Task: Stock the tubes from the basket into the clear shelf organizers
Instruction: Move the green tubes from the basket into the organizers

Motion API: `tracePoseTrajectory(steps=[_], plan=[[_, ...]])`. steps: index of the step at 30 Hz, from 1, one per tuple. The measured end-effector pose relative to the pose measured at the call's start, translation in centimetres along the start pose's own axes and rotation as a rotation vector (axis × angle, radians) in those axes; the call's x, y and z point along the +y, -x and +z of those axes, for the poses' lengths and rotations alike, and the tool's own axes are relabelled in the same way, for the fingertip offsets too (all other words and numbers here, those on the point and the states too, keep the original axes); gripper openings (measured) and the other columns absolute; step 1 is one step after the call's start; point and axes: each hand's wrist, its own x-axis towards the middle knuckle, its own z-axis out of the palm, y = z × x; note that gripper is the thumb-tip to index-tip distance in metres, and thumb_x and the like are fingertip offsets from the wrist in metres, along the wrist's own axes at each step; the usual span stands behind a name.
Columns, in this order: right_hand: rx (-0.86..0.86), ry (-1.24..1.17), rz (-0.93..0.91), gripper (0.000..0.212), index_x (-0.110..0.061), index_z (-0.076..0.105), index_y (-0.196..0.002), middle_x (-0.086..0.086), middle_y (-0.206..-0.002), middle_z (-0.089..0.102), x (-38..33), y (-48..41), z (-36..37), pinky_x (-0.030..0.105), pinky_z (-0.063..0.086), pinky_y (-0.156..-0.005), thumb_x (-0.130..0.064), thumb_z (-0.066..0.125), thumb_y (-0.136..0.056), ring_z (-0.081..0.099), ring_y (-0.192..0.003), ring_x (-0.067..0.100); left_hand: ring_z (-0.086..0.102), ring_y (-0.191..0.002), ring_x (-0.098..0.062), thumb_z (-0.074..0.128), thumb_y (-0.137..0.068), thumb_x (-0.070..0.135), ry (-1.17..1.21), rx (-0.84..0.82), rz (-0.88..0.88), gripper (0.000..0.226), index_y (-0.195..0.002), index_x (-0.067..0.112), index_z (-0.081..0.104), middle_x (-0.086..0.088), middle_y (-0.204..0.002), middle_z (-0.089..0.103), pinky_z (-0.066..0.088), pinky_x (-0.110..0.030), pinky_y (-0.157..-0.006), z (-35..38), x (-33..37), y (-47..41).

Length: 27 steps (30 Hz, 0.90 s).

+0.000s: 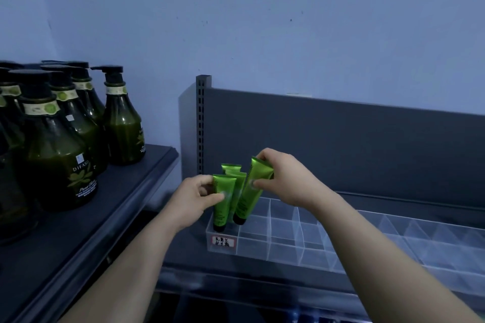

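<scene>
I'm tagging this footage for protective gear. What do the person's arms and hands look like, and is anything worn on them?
Both are bare. The left hand and right hand wear no gloves, and no rings show. The left forearm and right forearm are uncovered down to the picture's bottom edge: no sleeves, watch or wristband in view. The dim bluish light could hide small marks.

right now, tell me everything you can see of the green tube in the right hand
The green tube looks like glossy plastic, flat crimped end up, black cap down. It leans, top to the right, its cap reaching into a compartment near the left end of the clear organizer. The right hand pinches its upper half. Its print is unreadable.
</scene>
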Motion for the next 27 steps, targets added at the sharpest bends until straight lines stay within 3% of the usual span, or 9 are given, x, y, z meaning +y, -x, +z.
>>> tracePoseTrajectory(steps=[4, 7, 10, 19, 23, 27], plan=[[-0.013, 0.023, -0.031, 0.029, -0.029, 0.052, -0.102, -0.006, -0.093, 0.063, -0.6, 0.1, 1.1, 0.038, 0.052, -0.075, -0.031, 0.071, -0.080, 0.059, -0.084, 0.017, 0.068, -0.091, -0.014, 0.077, -0.078, 0.012, -0.101, -0.057, -0.001, 0.025, -0.087, 0.035, 0.074, 0.004, -0.089, 0.075, 0.053, -0.038, -0.091, -0.2, 0.2, -0.3], [-0.002, 0.062, -0.065, 0.030, -0.028, 0.052, -0.106, -0.007, -0.094, 0.062, -1.2, 0.1, 1.5, 0.036, 0.049, -0.077, -0.032, 0.069, -0.082, 0.057, -0.086, 0.017, 0.069, -0.081, -0.019, 0.077, -0.077, 0.009, -0.140, -0.022, -0.016, 0.023, -0.087, 0.029, 0.073, -0.004, -0.079, 0.073, 0.054, -0.039, -0.086, 0.0, 0.2, -0.5], [-0.006, 0.066, -0.080, 0.030, -0.029, 0.052, -0.106, -0.007, -0.094, 0.063, -1.6, 0.1, 1.7, 0.036, 0.050, -0.077, -0.030, 0.069, -0.082, 0.058, -0.086, 0.017, 0.069, -0.083, -0.024, 0.078, -0.076, 0.009, -0.142, -0.011, -0.022, 0.024, -0.087, 0.029, 0.072, -0.009, -0.080, 0.073, 0.054, -0.038, -0.085, 0.0, 0.1, -0.8], [-0.073, 0.204, -0.071, 0.039, -0.027, 0.050, -0.121, 0.005, -0.107, 0.063, -1.7, 0.6, 4.7, 0.034, 0.045, -0.076, -0.028, 0.066, -0.085, 0.058, -0.094, 0.028, 0.068, -0.082, -0.018, 0.073, -0.081, 0.005, -0.191, -0.040, 0.017, 0.025, -0.080, 0.029, 0.069, 0.003, -0.081, 0.072, 0.049, -0.027, -0.076, -0.7, -0.1, -0.8], [-0.093, 0.230, -0.075, 0.041, -0.027, 0.050, -0.123, 0.005, -0.110, 0.064, -1.6, 0.5, 5.5, 0.032, 0.042, -0.073, -0.028, 0.065, -0.085, 0.058, -0.095, 0.027, 0.068, -0.084, -0.020, 0.072, -0.081, 0.006, -0.215, -0.040, 0.015, 0.022, -0.082, 0.028, 0.070, 0.000, -0.085, 0.073, 0.054, -0.040, -0.085, -0.4, -0.2, -0.8], [-0.107, 0.255, -0.075, 0.042, -0.026, 0.049, -0.125, 0.005, -0.111, 0.064, -1.5, 0.5, 5.8, 0.033, 0.043, -0.074, -0.029, 0.064, -0.086, 0.058, -0.097, 0.027, 0.068, -0.084, -0.015, 0.070, -0.083, 0.005, -0.213, -0.051, 0.002, 0.027, -0.087, 0.032, 0.068, 0.004, -0.088, 0.072, 0.053, -0.036, -0.087, -0.4, 0.3, -0.6]])
